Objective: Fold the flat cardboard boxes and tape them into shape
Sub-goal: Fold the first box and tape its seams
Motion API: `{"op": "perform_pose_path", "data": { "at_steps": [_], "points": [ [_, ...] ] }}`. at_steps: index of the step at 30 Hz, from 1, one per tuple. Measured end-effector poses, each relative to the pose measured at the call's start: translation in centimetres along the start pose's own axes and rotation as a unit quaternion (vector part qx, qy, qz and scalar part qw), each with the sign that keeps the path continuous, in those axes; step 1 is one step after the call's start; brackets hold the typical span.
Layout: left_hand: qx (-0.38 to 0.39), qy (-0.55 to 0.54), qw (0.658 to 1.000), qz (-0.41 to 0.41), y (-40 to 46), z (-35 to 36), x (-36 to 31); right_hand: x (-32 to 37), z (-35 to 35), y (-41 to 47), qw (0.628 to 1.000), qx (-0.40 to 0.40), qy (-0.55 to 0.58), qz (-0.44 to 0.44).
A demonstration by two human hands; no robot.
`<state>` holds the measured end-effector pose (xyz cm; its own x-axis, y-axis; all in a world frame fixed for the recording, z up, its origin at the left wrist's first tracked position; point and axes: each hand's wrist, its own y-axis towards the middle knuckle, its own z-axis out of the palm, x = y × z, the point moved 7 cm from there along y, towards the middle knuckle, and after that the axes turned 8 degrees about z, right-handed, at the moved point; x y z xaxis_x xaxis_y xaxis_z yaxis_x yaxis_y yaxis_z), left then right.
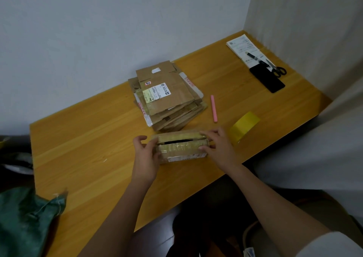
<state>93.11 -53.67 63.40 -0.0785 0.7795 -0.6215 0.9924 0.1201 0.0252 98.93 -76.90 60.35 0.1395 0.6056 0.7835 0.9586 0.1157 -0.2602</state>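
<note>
Wooden counter [78, 148] in a white-walled corner, a taped cardboard box [181, 147] held between both hands.
Left hand [145, 158] grips its left end, right hand [216, 148] pinches its top flaps; stacked flat cardboard boxes [167, 97] lie just beyond, yellow tape roll [244, 126] beside the right hand.

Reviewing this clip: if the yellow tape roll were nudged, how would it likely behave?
The yellow tape roll appears to stand on its edge on the table, so a nudge would probably set it rolling. It looks hollow, likely light. Its glossy surface may feel slick.
</note>
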Motion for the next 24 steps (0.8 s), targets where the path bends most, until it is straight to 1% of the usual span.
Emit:
{"op": "perform_pose_path", "data": {
  "at_steps": [3, 6, 7, 9, 10, 11, 13, 14, 19, 22, 24],
  "points": [
    [-0.005, 0.030, 1.000, 0.007, -0.4, 0.7, 0.4, -1.1, 0.4, -0.1, 1.000, -0.013, -0.017, -0.006],
    [-0.027, 0.062, 0.998, 0.019, -0.8, 1.3, 0.3, -1.6, 0.7, -0.2, 1.000, 0.003, -0.001, 0.011],
    [-0.042, 0.078, 0.996, 0.015, -1.0, 1.4, 0.3, -1.7, 0.9, -0.1, 1.000, 0.015, 0.008, 0.016],
    [-0.077, 0.087, 0.993, -0.024, -1.4, 1.5, 0.7, -1.7, 1.2, -0.1, 0.999, 0.037, 0.025, 0.027],
    [-0.079, 0.064, 0.994, -0.049, -1.6, 1.6, 1.1, -1.6, 1.3, -0.1, 0.998, 0.045, 0.034, 0.033],
    [-0.069, 0.016, 0.995, -0.069, -1.6, 2.1, 1.6, -1.6, 1.5, -0.1, 0.997, 0.050, 0.044, 0.042],
    [-0.041, -0.103, 0.990, -0.083, -1.4, 3.1, 2.4, -1.5, 1.9, 0.1, 0.995, 0.046, 0.063, 0.069],
    [-0.038, -0.132, 0.987, -0.082, -1.4, 3.2, 2.4, -1.5, 1.9, 0.2, 0.993, 0.035, 0.069, 0.084],
    [-0.066, -0.160, 0.979, -0.108, -0.7, 2.5, 2.2, -2.1, 1.6, 0.0, 0.993, -0.022, 0.054, 0.106],
    [-0.053, -0.129, 0.985, -0.098, 0.5, 2.2, 1.5, -2.6, 1.6, -0.3, 0.993, -0.012, 0.068, 0.098],
    [-0.042, -0.100, 0.988, -0.106, 1.2, 2.1, 1.1, -2.8, 1.8, -0.1, 0.991, 0.001, 0.074, 0.108]
  ]
}}
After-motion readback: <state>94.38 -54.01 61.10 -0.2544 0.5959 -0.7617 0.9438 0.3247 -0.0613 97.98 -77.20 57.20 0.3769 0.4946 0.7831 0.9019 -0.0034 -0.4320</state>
